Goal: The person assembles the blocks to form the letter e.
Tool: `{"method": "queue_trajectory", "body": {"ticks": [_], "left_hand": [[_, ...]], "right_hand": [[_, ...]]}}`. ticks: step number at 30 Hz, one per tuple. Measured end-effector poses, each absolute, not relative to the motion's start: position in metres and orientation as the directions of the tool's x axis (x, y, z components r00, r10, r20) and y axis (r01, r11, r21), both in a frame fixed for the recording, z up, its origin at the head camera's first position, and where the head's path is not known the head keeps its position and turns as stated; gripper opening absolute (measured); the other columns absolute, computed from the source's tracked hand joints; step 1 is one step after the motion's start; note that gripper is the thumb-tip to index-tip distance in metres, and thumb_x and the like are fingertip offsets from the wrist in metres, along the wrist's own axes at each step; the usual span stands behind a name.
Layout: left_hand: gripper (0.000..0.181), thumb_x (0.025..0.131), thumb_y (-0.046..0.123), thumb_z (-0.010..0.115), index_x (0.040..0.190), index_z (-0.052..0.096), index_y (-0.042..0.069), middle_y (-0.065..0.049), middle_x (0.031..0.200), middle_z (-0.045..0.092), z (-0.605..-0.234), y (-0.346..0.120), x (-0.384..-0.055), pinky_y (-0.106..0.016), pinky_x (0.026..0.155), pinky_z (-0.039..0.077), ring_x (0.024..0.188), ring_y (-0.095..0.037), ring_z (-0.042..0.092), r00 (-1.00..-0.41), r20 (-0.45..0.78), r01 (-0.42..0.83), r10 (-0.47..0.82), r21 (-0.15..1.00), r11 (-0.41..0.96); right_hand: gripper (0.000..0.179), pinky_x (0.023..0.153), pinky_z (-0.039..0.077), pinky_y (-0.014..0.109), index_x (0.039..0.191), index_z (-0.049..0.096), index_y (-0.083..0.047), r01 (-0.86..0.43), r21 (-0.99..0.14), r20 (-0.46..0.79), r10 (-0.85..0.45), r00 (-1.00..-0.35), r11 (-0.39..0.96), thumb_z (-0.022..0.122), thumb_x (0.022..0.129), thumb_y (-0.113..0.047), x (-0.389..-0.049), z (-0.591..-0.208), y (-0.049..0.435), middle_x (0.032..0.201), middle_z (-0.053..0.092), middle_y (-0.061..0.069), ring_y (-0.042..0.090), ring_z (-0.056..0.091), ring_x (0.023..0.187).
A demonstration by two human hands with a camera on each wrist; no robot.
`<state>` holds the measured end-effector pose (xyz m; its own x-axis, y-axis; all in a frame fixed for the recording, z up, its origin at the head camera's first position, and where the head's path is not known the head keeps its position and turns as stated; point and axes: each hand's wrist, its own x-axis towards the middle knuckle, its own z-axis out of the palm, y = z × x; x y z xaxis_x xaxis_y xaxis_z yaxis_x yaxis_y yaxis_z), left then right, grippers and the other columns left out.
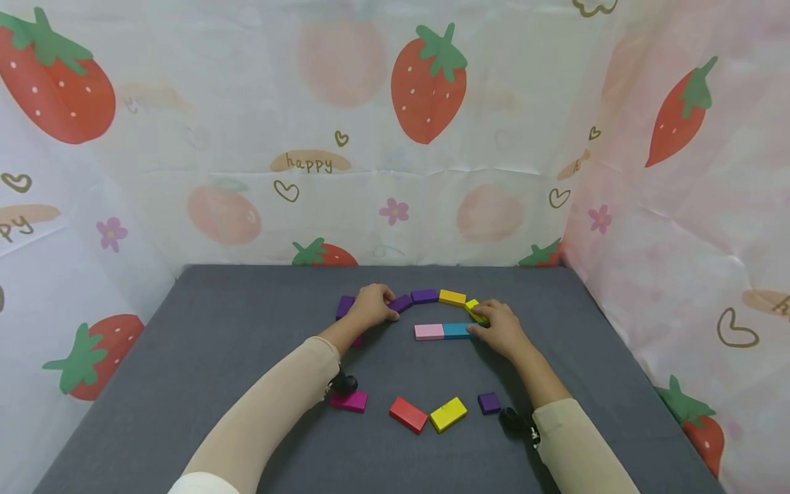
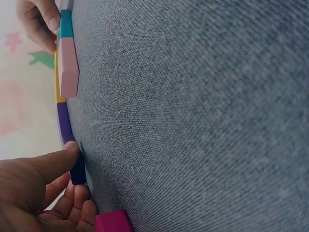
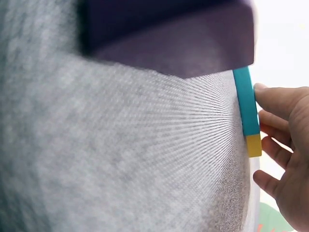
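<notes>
My left hand [image 1: 372, 307] pinches a purple block [image 1: 401, 303] at the left part of a curved row. In the left wrist view its thumb [image 2: 71, 147] and fingertips [image 2: 81, 189] press opposite ends of that dark block [image 2: 77, 168]. My right hand [image 1: 501, 331] has thumb and fingers around the yellow block [image 1: 472, 307] at the row's right end, partly hiding it. Its thumb overlaps the end of a blue block [image 1: 455, 331] in the head view. Another purple block [image 1: 424, 296] and a golden block [image 1: 452, 298] lie between the hands.
A pink block [image 1: 428, 332] joins the blue one. Nearer lie a magenta block [image 1: 350, 401], red block [image 1: 408, 414], second yellow block [image 1: 448, 414] and small purple block [image 1: 489, 403]. Another purple block [image 1: 345, 307] stands left of my left hand. Printed cloth surrounds the grey table [image 1: 204, 329].
</notes>
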<state>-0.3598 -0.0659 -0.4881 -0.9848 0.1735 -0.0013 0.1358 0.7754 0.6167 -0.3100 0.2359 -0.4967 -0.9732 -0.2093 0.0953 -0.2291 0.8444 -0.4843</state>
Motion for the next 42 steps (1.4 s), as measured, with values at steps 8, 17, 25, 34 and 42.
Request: {"method": "queue_trajectory", "body": {"ticks": [8,17,25,34,42], "left_hand": [[0.045,0.081,0.019,0.089,0.120,0.071,0.004,-0.009,0.109,0.071,-0.4882,-0.0671,-0.3614,-0.039,0.094,0.052,0.102,-0.022,0.064,-0.981,-0.019,0.141,0.193,0.614,0.777],[0.045,0.080,0.016,0.089,0.120,0.072,0.003,-0.009,0.109,0.072,-0.4881,-0.0698,-0.3648,-0.038,0.096,0.051,0.103,-0.023,0.065,-0.968,-0.015,0.189,0.250,0.612,0.768],[0.043,0.081,0.016,0.088,0.118,0.072,0.003,-0.008,0.107,0.071,-0.4899,-0.0693,-0.3639,-0.038,0.094,0.052,0.100,-0.021,0.064,-0.969,-0.010,0.188,0.245,0.610,0.770],[0.042,0.083,0.015,0.087,0.120,0.071,0.002,-0.010,0.109,0.070,-0.4873,-0.0677,-0.3620,-0.038,0.094,0.052,0.101,-0.021,0.063,-0.972,-0.010,0.180,0.237,0.617,0.766],[0.042,0.082,0.017,0.088,0.118,0.072,0.004,-0.008,0.108,0.070,-0.4908,-0.0671,-0.3649,-0.038,0.093,0.052,0.100,-0.021,0.062,-0.974,-0.006,0.175,0.226,0.610,0.773]], "right_hand": [[0.047,0.108,0.040,0.058,0.136,0.064,0.000,-0.227,-0.480,0.094,-0.208,-0.974,0.847,0.073,0.096,-0.024,-0.3104,-0.4959,0.2354,0.138,0.058,0.019,0.039,0.048,0.127],[0.047,0.109,0.040,0.058,0.135,0.064,0.000,-0.233,-0.470,0.098,-0.212,-0.972,0.851,0.074,0.096,-0.025,-0.3118,-0.4960,0.2355,0.137,0.058,0.019,0.039,0.048,0.128],[0.047,0.107,0.041,0.060,0.135,0.064,0.001,-0.241,-0.477,0.102,-0.219,-0.970,0.845,0.074,0.096,-0.024,-0.3101,-0.4959,0.2351,0.137,0.058,0.019,0.040,0.049,0.126],[0.048,0.107,0.041,0.058,0.135,0.064,0.001,-0.232,-0.467,0.096,-0.213,-0.972,0.853,0.074,0.096,-0.025,-0.3131,-0.4980,0.2355,0.137,0.058,0.019,0.039,0.048,0.127],[0.048,0.109,0.041,0.058,0.136,0.064,-0.001,-0.224,-0.472,0.089,-0.207,-0.974,0.853,0.074,0.096,-0.026,-0.3121,-0.4976,0.2360,0.138,0.057,0.018,0.039,0.048,0.129]]}}
